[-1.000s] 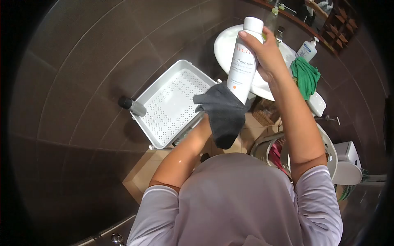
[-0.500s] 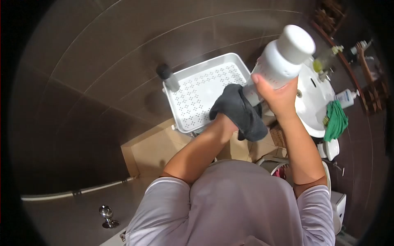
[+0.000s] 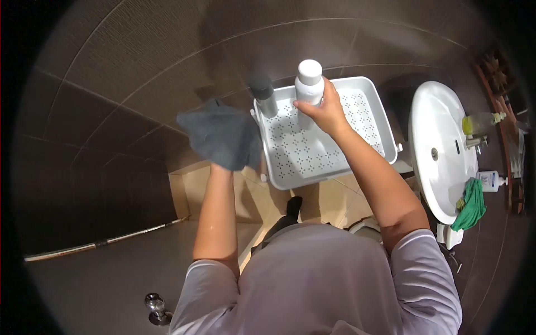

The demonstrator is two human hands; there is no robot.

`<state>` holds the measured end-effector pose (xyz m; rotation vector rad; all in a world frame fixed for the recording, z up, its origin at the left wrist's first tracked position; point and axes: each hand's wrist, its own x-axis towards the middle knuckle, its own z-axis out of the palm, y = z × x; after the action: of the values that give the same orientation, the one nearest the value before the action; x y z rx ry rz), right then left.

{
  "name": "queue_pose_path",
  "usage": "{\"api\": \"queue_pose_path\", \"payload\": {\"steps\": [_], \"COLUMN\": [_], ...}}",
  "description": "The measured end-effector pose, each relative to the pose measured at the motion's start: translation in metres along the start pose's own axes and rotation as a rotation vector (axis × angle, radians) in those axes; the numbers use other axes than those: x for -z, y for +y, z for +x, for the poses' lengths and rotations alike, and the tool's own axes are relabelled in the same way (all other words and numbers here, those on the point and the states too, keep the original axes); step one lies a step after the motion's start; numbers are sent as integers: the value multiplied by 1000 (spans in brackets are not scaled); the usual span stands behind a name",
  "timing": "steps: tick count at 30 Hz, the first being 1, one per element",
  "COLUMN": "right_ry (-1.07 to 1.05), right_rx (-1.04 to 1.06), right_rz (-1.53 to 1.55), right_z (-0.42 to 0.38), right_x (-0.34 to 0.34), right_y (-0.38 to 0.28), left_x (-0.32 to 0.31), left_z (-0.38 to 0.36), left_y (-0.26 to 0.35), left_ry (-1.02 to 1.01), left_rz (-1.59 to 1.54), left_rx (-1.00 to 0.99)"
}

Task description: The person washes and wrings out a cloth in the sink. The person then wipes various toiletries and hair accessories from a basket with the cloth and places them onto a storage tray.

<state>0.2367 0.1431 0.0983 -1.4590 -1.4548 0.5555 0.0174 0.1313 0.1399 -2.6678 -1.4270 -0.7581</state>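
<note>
A white bottle with a white cap (image 3: 309,89) stands upright over the white perforated tray (image 3: 296,181), near its back edge. Around the bottle's side wraps my right hand (image 3: 329,111). To the left of the tray, my left hand (image 3: 221,168) is mostly covered by a dark grey cloth (image 3: 220,134), which hangs spread over it; the fingers are hidden. A grey bottle with a black cap (image 3: 268,104) stands in the tray's back left corner, a little left of the white bottle.
On the right is a white sink (image 3: 441,123) with a tap (image 3: 475,142). A green cloth (image 3: 472,206) hangs at its edge, beside a white pump bottle (image 3: 489,181) and a yellowish bottle (image 3: 477,124). A metal knob (image 3: 156,304) is at the lower left.
The white bottle has gone left and down to the tray in my right hand. My left hand and the grey cloth have come away from it to the left. The view has shifted.
</note>
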Motion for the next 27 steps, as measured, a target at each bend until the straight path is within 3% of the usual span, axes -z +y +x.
{"api": "queue_pose_path", "payload": {"steps": [3,4,6,11,15,17,19,21,23,25,27], "right_ry": [-3,-17,-19,-154,-209,-329,-390,-457,-491,-514,-571], "right_rx": [-95,-109,-102,-175,-53,157,152,79,197,200,157], "right_rz": [58,88,68,32,105,158,194,115,176,177,191], "right_z": [20,24,32,43,49,56,59,64,66,73,75], "right_x": [-15,-13,-18,-18,-23,-28,-38,-48,-59,-65,-66], "right_y": [17,12,15,3,1,6,3,-5,-3,0,2], "left_x": [-27,-28,-26,-81,-72,-55,-28,-50,-64,-67,-69], "left_z": [36,49,77,81,58,44,41,20,10,7,11], "left_y": [-42,-37,-11,-27,-25,-9,22,5,-2,0,3], "left_ry": [108,104,-105,41,-81,-119,-23,-30,-37,88,127], "left_rz": [28,26,208,233,-129,-304,-913,-850,-788,-249,-131], "left_rx": [-311,-314,-57,-78,149,229,601,490,379,91,41]}}
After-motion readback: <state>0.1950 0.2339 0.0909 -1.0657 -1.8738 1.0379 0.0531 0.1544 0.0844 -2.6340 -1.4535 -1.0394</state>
